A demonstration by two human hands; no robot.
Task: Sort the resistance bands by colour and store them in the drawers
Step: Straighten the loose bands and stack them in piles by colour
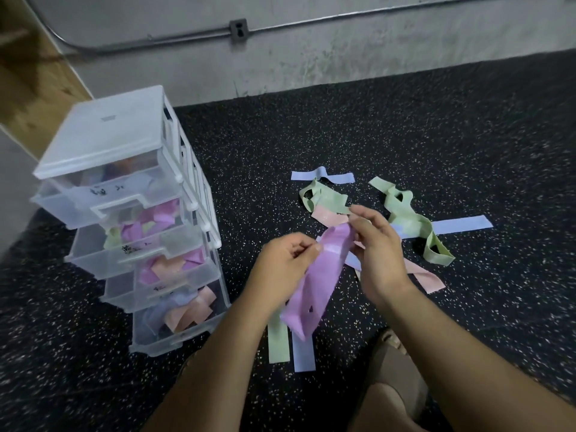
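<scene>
A purple resistance band (pixel 314 282) hangs above the floor, held by both hands. My left hand (pixel 285 260) pinches its left edge near the top. My right hand (pixel 375 244) grips its upper end. On the floor beyond and below lie loose bands: green ones (pixel 408 219) (pixel 324 198) (pixel 277 344), blue ones (pixel 324 176) (pixel 461 224) (pixel 304 353) and peach ones (pixel 328 216) (pixel 427 279). At the left stands a clear plastic drawer tower (pixel 106 132) with several drawers pulled open, holding mixed purple, peach, green and blue bands.
The floor is black speckled rubber matting (pixel 405 129). A grey concrete wall (pixel 311 51) with a conduit and an outlet box (pixel 238 30) runs along the back. A wooden panel (pixel 34 88) stands behind the tower. My knee and sandalled foot (pixel 392 369) are at the bottom right.
</scene>
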